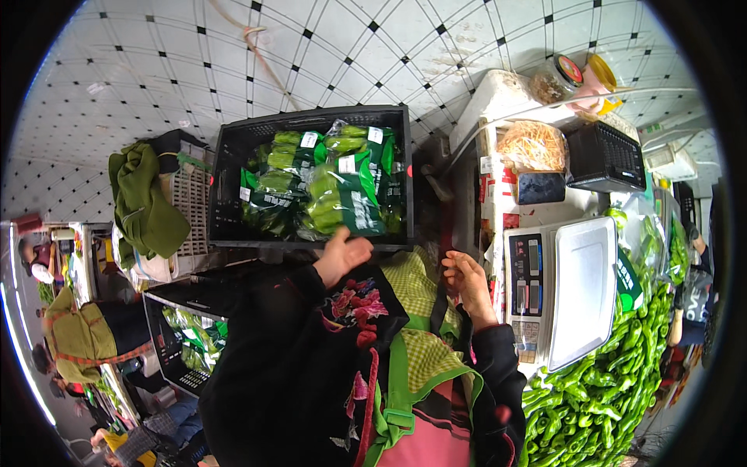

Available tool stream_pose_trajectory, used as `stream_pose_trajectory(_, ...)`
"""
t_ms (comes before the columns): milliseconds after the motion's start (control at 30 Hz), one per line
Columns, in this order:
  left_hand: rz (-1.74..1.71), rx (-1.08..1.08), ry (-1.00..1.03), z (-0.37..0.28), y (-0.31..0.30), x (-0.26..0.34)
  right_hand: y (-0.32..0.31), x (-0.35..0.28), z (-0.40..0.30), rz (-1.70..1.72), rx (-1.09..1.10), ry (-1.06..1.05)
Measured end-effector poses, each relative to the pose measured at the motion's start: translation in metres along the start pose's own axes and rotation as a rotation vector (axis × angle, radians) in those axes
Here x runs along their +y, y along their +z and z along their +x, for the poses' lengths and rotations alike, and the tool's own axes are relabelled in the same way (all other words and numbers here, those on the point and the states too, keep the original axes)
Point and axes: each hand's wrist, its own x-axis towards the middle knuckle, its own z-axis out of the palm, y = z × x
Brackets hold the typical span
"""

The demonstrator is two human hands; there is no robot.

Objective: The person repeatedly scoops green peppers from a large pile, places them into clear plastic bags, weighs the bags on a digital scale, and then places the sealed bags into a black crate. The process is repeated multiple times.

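Note:
My left hand is at the near edge of a black plastic crate, its fingers spread and holding nothing visible. Inside the crate lie several clear bags of green peppers with dark green printed bands and white labels. To the right, my right hand is raised beside the counter edge, fingers bent; whether something thin is between them cannot be told. A digital scale with a bare metal pan stands right of that hand. Loose green peppers are heaped beyond and below the scale.
On the counter are a phone, a bag of rubber bands, a black basket and a jar. Left stand a white crate under a green garment and another black crate of bagged peppers. Other people are farther left and right.

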Motion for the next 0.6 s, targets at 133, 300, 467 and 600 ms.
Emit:
stream_pose_trajectory(133, 0.409, -0.269, -0.17, 0.016, -0.009, 0.014, -0.016, 0.008, -0.005, 0.001, 0.053, -0.008)
stream_pose_trajectory(300, 1.492, -0.048, 1.379, 0.04, 0.024, 0.051, -0.019, 0.015, -0.008, 0.045, 0.075, -0.031)
stream_pose_trajectory(467, 1.772, 0.261, 1.537, 0.101, 0.058, 0.076, -0.013, 0.013, -0.011, 0.04, 0.05, -0.027)
stream_pose_trajectory(600, 1.767, -0.121, 1.4, 0.104, 0.071, 0.095, -0.024, 0.022, -0.013, 0.033, 0.069, -0.045)
